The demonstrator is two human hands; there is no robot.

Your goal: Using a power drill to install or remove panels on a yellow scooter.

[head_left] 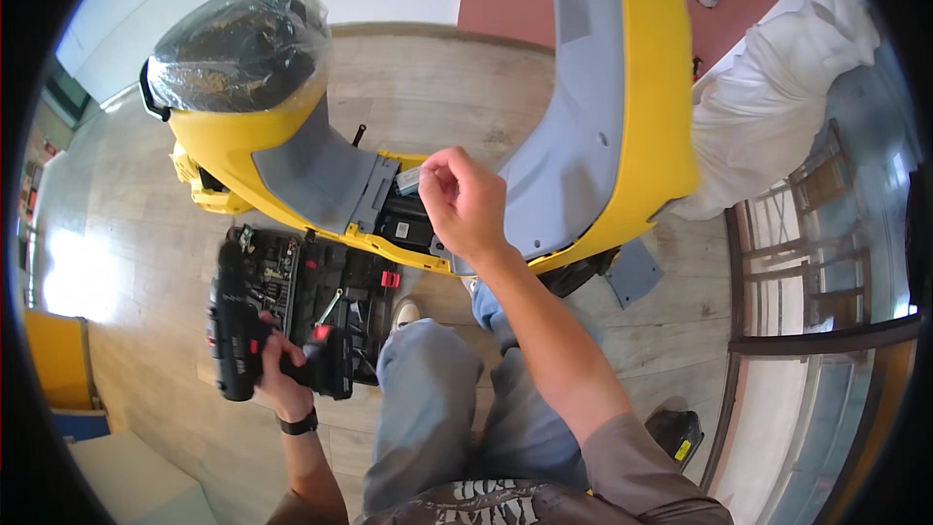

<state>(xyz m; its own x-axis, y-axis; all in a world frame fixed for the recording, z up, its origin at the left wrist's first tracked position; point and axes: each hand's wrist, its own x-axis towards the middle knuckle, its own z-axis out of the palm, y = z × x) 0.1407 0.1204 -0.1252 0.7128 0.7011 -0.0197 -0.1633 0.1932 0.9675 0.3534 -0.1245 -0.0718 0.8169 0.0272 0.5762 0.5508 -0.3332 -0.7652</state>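
My left hand (282,377) is wrapped round the handle of a black cordless drill (233,345) with red details, held over an open black toolbox (309,277). My right hand (463,202) is closed in a pinch above the open floor compartment of a yellow and grey scooter (656,87). Beside its fingertips is a small pale, label-like piece (408,181); I cannot tell whether the fingers hold it. Down in the compartment lies a black box (406,229) with a white label. Clear plastic wrap (243,44) covers the scooter's seat.
A wrench (330,306) lies in the toolbox among several bits and sockets. A loose grey panel (635,274) rests on the floor right of the scooter. White cloth (777,87) hangs at the far right, near a glass door. A black item with a yellow label (675,436) lies by my right side.
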